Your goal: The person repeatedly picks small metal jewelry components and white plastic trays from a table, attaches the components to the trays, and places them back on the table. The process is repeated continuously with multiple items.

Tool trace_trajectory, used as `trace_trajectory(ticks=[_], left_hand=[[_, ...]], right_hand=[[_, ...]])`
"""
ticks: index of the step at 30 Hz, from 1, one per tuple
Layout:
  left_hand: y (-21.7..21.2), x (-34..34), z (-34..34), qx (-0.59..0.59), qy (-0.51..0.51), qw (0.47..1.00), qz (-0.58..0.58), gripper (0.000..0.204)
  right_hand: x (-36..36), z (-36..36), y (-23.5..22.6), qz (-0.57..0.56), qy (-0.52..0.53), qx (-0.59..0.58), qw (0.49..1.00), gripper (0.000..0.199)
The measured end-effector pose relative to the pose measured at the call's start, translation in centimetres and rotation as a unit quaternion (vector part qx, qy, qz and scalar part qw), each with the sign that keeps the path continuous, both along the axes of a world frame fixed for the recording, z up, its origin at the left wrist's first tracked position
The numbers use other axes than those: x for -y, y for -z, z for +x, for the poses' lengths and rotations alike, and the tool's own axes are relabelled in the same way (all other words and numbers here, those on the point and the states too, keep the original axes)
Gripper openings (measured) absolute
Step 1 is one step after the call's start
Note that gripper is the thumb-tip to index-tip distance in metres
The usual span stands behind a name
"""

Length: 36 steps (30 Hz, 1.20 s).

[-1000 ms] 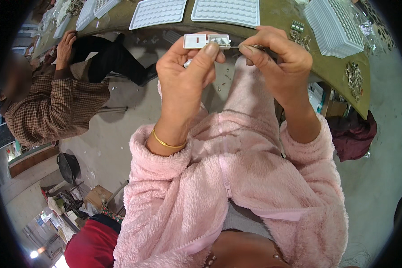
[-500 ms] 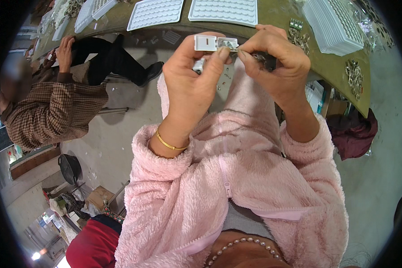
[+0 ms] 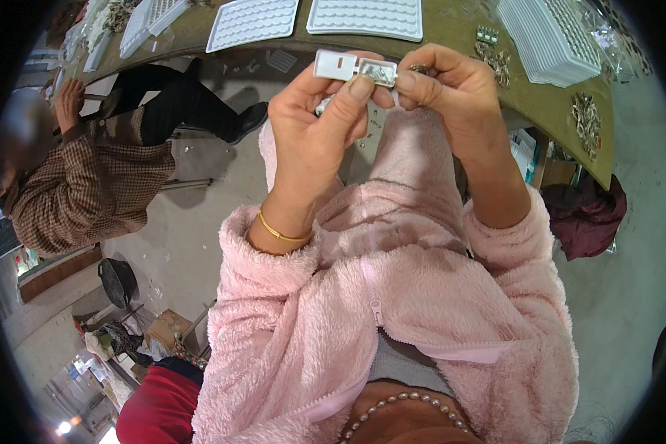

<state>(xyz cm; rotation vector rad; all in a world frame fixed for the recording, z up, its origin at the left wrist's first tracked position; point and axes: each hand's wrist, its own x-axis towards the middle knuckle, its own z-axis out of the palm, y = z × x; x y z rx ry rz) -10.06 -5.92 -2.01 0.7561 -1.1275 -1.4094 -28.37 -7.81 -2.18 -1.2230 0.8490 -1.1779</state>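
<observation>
Case: small white one (image 3: 377,72), lid flipped left, held up between both hands, near side of table edge.
Left hand (image 3: 314,122): thumb and fingers clamped on case.
Right hand (image 3: 462,92): fingers bunched at case's right end; can't tell what they grip.
Table (image 3: 459,31): far side, white trays (image 3: 365,18); tray stack (image 3: 549,44) right.
Co-worker (image 3: 89,189): left, checked jacket.

Two white trays (image 3: 253,24) with rounded hollows lie side by side at the near edge of the green table (image 3: 462,33). Toward its right end there stands a stack of white trays (image 3: 544,44), and clear plastic (image 3: 607,52) is just beside it. Below the right near corner is a maroon cloth (image 3: 588,216). By the left part of the near edge sits a person (image 3: 89,181) in a brown checked jacket.
</observation>
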Motion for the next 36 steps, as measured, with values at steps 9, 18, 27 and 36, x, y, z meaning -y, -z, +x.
trace_trajectory(ticks=[9, 18, 27, 36], left_hand=[[0.4, -0.6, 2.0, 0.063, -0.001, 0.998, -0.006, 0.022], [1.9, -0.4, 2.8, 0.123, -0.063, 0.988, -0.063, 0.021], [1.5, -0.8, 3.5, 0.017, -0.038, 0.991, 0.123, 0.033], [2.7, 0.5, 6.8, -0.067, -0.086, 0.986, 0.127, 0.031]], right_hand=[[0.2, 2.2, -0.6, -0.484, 0.156, -0.261, 0.821, 0.030], [-0.1, 4.1, 0.7, -0.545, 0.184, -0.370, 0.730, 0.022], [1.8, 5.7, 1.2, -0.524, 0.115, -0.331, 0.776, 0.009], [8.8, 6.3, -2.3, -0.303, -0.127, -0.276, 0.903, 0.014]])
